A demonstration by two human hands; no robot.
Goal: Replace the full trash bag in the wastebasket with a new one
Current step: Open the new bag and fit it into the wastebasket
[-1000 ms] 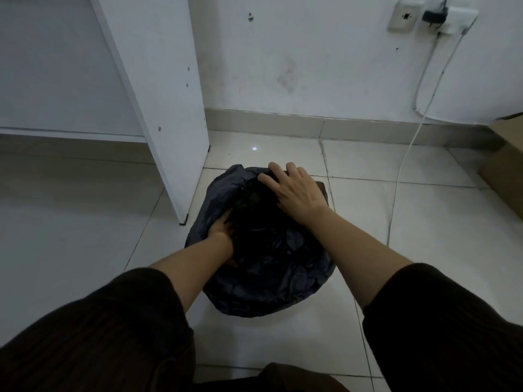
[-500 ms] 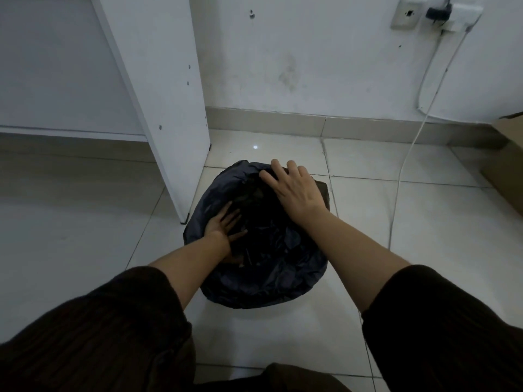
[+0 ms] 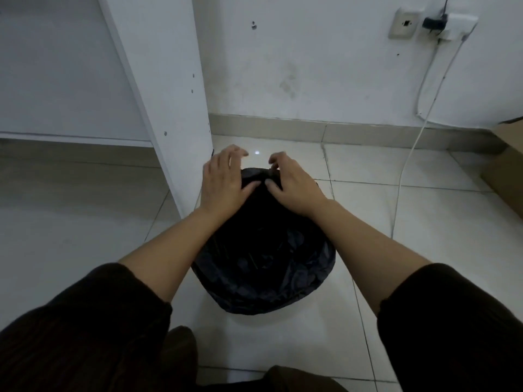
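A black trash bag lines and drapes over the wastebasket on the tiled floor, hiding nearly all of it; only a sliver of the brown wastebasket rim shows at the far right. Both my hands are at the bag's far edge. My left hand rests its palm and thumb on the bag, fingers loosely arched past the rim over the floor. My right hand pinches the bag's edge between its curled fingers and thumb.
A white cabinet panel stands close to the left of the basket. A white cable hangs from a wall socket to the floor on the right. A cardboard box sits at the far right.
My left hand came out of the bag's inside and moved to the far rim. My right hand slid forward to the same edge and curled its fingers on it.
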